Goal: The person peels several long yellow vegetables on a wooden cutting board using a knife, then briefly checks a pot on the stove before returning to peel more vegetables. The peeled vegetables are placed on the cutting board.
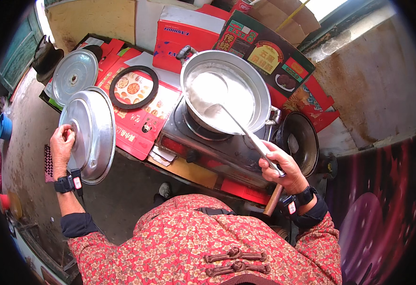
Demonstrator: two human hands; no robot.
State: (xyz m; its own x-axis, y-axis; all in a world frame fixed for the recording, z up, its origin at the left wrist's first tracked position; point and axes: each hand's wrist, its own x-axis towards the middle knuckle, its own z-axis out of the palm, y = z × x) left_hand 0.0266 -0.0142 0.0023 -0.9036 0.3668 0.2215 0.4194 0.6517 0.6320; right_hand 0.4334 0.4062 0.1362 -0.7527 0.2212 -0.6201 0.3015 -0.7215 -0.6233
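My left hand (63, 148) grips the knob of a large domed aluminium pot lid (90, 131), held tilted beside the table's front left edge. In my right hand (282, 165) is the handle of a metal ladle (250, 137). Its bowl dips into pale, shiny liquid (208, 89) inside a wide two-handled aluminium pot (263, 101). That pot stands on a gas stove (179, 131), its rim uncovered. Glare hides part of the liquid's surface.
A black ring (154, 83) lies on red printed cardboard (136, 137), with a flat metal lid (83, 69) at far left. Right of the stove sits a dark wok (313, 142) with a wooden handle (275, 201). Cardboard boxes (261, 53) stand behind the pot.
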